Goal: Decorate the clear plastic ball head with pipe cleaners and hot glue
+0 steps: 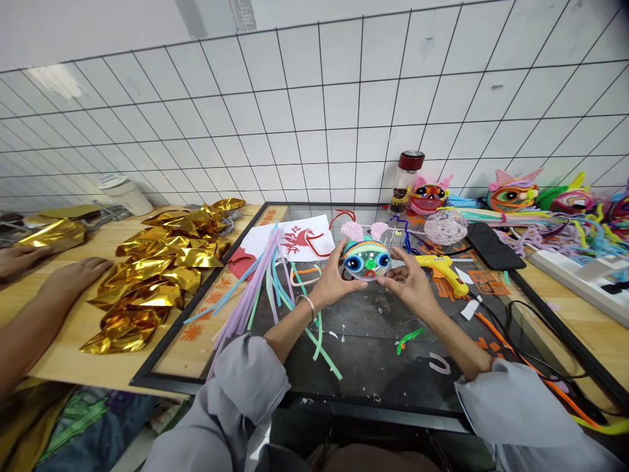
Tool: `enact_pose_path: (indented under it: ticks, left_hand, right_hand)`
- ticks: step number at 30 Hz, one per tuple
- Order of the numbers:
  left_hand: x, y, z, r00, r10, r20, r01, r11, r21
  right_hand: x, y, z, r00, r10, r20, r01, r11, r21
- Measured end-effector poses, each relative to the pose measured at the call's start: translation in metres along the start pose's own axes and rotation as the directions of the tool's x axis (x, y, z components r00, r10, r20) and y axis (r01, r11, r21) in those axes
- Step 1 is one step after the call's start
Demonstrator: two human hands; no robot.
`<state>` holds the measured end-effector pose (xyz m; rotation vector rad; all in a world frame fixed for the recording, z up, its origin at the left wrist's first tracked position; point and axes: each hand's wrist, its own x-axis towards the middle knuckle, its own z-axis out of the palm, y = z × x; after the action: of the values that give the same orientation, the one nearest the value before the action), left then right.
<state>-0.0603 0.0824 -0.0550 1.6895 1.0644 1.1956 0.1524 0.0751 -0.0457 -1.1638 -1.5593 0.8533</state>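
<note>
Between my two hands I hold up a small animal head made of coloured pipe cleaners, with pink fuzzy ears, big blue eyes and a green nose. My left hand, with a bracelet at its wrist, grips the head's left side with thumb and fingers. On the opposite side my right hand grips it the same way. A yellow glue gun lies just right of my right hand. Loose purple, blue and green pipe cleaners are spread left of my left hand. A green scrap lies in front.
Crumpled gold foil covers the left table, near another person's hand. At the back right stand a red-lidded bottle and several finished animal heads. A phone, a power strip and black cables lie right.
</note>
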Motion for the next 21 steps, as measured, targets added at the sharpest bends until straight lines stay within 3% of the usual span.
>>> enact_pose_path:
  ticks: [7,21]
  left_hand:
    - [-0.004,0.005,-0.002,1.000,-0.017,-0.005,0.017,0.998,0.056]
    - [-0.007,-0.007,-0.006,0.999,0.044,-0.018,-0.045,0.998,-0.054]
  right_hand:
    - [0.000,-0.011,-0.002,1.000,0.010,-0.028,-0.011,1.000,-0.026]
    - [0.000,-0.008,-0.005,0.989,-0.074,-0.128,0.076,0.997,0.007]
